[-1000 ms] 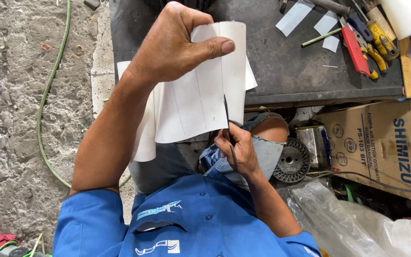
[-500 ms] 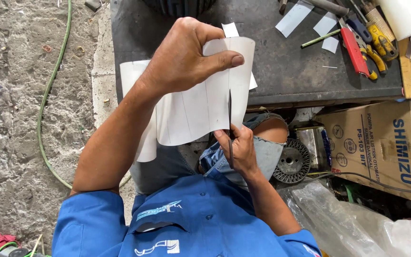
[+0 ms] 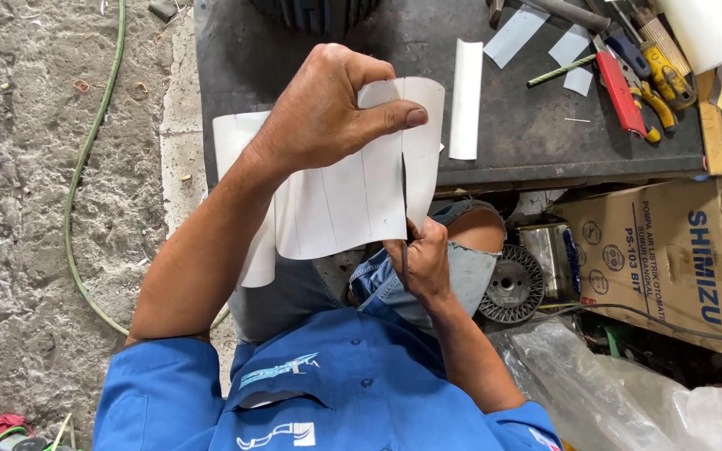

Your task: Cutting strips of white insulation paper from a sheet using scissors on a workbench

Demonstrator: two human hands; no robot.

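Scissors (image 3: 403, 225) have cut further up the white sheet (image 3: 336, 209) since before; right hand (image 3: 424, 263) grip closed on them at lower center, left hand (image 3: 327, 113) pinches sheet's top edge at center, dark tabletop (image 3: 528, 125) beyond

Left hand (image 3: 319, 117) pinches white sheet (image 3: 340, 205); right hand (image 3: 419, 263) works scissors (image 3: 404, 213).

The scissors (image 3: 404, 219) have cut further up the white sheet (image 3: 340, 205): 1.0 s ago the blades stood near its lower edge, now the slit reaches close to the left hand's (image 3: 323, 113) thumb. The strip right of the cut hangs more loosely. A cut white strip (image 3: 465, 98) now lies in view on the tabletop (image 3: 528, 134), earlier hidden behind the sheet. The right hand (image 3: 422, 266) sits slightly higher.
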